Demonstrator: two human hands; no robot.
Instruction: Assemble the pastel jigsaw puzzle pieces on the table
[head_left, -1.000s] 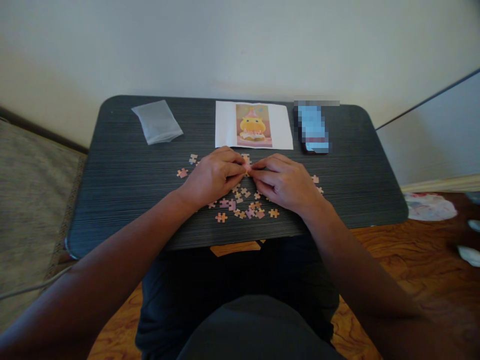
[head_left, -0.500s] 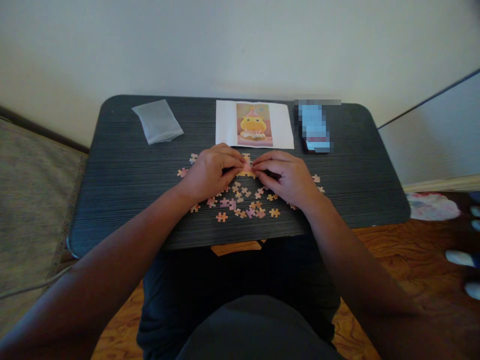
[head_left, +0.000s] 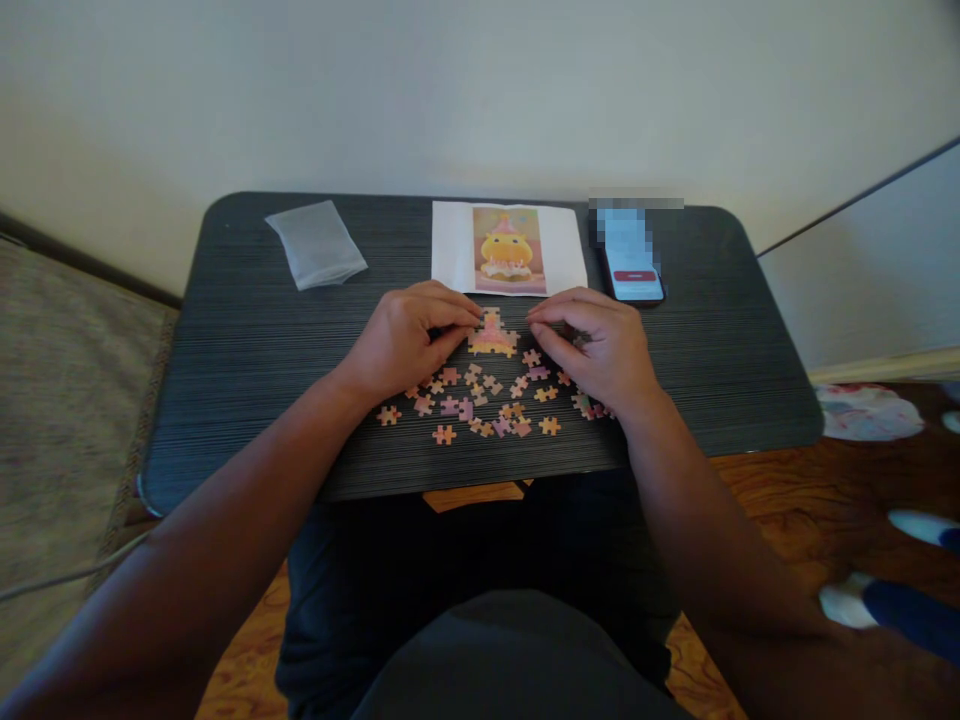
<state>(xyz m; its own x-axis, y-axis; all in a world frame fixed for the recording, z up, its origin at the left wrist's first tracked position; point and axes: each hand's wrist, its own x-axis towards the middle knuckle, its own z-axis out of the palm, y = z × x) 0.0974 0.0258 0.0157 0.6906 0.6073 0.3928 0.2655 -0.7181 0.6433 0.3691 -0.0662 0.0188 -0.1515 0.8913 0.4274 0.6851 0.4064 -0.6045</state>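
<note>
A small joined section of jigsaw puzzle [head_left: 493,334], pink above and yellow below, lies on the dark table. My left hand [head_left: 412,338] is at its left side, thumb and fingertips closed in against the edge. On the other side, my right hand [head_left: 600,343] is apart from the section. Its fingers are bent, with a small gap between thumb and fingertips and no piece visible there. Loose puzzle pieces [head_left: 466,410] are scattered below the section and between my forearms. Some pieces are partly hidden under my hands.
Behind the pieces lies a printed picture sheet [head_left: 454,248] with a yellow cartoon figure. A clear plastic bag [head_left: 316,245] is at the back left of the table [head_left: 247,340], a phone [head_left: 634,260] at the back right. Another person's foot [head_left: 847,602] shows at lower right.
My right hand has drawn away to the right from the joined section. My left hand has shifted slightly left, uncovering more of it. The other person's foot has moved further into view.
</note>
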